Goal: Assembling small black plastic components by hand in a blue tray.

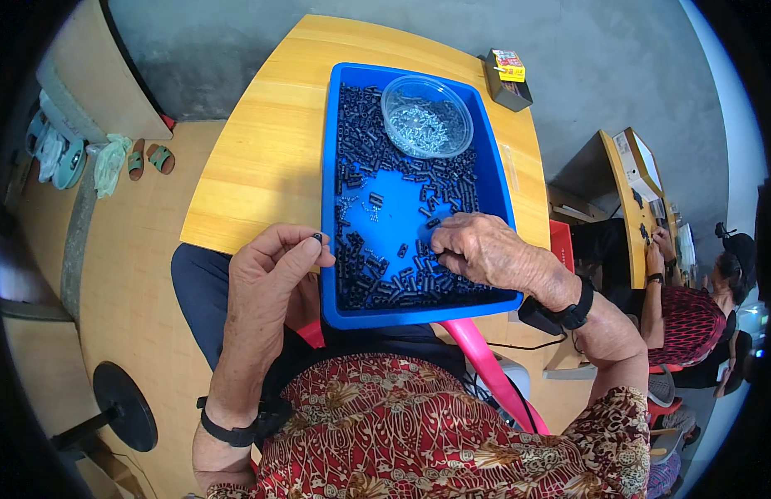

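My left hand [273, 270] is beside the left rim of a blue plastic tray [329, 166], its thumb and forefinger pinched on a small black part [317, 238]. Over the tray's right side, my right hand [485, 249] has its fingers curled down among the black parts; whatever they grip is hidden. Many short black cylindrical parts [365, 125] cover much of the tray floor. In the tray's far right corner stands a round clear plastic tub [427, 116] holding small shiny metal pieces [419, 129]. A few loose silvery pieces [373, 212] lie on the blue floor left of centre.
The tray rests on a wooden table [261, 141], its near end overhanging the edge. A dark box [509, 87] with a yellow-and-red packet stands at the far right corner. A pink chair part [494, 366] is below. To the right, another person [693, 324] sits at a second table.
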`<state>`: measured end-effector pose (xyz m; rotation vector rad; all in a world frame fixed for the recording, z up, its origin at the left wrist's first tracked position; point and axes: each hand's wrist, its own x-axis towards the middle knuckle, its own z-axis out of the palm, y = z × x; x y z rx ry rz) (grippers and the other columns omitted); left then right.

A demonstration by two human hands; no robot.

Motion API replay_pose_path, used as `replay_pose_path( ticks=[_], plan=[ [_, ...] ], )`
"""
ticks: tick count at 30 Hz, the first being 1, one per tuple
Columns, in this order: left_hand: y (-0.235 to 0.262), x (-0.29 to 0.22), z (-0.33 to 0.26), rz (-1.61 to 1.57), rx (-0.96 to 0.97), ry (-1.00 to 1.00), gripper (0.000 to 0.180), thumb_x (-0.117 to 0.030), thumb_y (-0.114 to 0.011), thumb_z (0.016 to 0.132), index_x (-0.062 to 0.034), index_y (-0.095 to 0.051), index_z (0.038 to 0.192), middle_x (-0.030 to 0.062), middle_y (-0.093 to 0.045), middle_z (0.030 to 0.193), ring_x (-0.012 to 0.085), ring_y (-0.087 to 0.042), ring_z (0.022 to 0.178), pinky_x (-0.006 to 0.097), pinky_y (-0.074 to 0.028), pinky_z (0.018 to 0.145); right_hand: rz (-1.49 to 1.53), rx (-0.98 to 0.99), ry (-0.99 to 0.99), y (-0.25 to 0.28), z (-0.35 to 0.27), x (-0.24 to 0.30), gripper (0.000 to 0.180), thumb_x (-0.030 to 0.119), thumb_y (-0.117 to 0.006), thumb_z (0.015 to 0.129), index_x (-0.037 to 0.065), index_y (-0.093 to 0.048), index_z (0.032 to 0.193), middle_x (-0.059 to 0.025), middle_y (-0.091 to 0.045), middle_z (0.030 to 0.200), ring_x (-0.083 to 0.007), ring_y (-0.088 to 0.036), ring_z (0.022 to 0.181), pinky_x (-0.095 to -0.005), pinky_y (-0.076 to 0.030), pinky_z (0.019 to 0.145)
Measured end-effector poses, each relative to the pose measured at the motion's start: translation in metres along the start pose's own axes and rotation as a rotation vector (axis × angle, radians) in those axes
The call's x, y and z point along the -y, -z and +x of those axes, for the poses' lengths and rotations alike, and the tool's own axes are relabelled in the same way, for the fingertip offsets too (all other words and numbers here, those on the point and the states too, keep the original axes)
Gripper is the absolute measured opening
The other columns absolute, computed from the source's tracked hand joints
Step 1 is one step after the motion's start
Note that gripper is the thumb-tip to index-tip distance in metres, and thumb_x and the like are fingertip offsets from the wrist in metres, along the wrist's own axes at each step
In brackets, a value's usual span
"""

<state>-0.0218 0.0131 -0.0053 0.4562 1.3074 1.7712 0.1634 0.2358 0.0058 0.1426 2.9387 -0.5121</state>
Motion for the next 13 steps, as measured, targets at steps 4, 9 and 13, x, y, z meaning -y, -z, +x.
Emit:
replay_pose_path(
  ticks=[4, 9, 13],
  plan=[
    [0.001, -0.001, 0.001, 0.038, -0.015, 0.012, 0.015, -0.016, -0.065, 0.09, -0.002, -0.066, 0.097, 0.0064, -0.069, 0.086, 0.0118, -0.063, 0.084, 0.028, -0.045, 0.088, 0.031, -0.144, 0.056, -0.004, 0.0, -0.005, 0.013, 0.002, -0.066, 0.076, 0.001, -0.058, 0.086, -0.0138, -0.062, 0.084, -0.0343, -0.062, 0.085, -0.0434, -0.052, 0.074],
    [0.003, -0.001, 0.001, 0.074, -0.029, 0.037, 0.016, -0.017, -0.064, 0.09, -0.0019, -0.066, 0.097, 0.0065, -0.069, 0.086, 0.012, -0.063, 0.084, 0.028, -0.044, 0.088, 0.091, -0.151, -0.026, 0.009, -0.003, 0.003, 0.013, 0.002, -0.066, 0.077, 0.002, -0.06, 0.088, -0.0129, -0.061, 0.083, -0.0337, -0.063, 0.084, -0.0424, -0.053, 0.074],
    [0.005, 0.001, 0.002, 0.061, -0.033, 0.052, 0.018, -0.017, -0.065, 0.091, -0.0015, -0.066, 0.098, 0.0067, -0.069, 0.087, 0.0128, -0.063, 0.084, 0.028, -0.044, 0.089, 0.166, -0.012, -0.031, 0.014, -0.007, 0.015, 0.012, 0.005, -0.067, 0.079, 0.004, -0.062, 0.09, -0.0125, -0.061, 0.088, -0.0325, -0.062, 0.09, -0.0407, -0.051, 0.079]
  ],
)
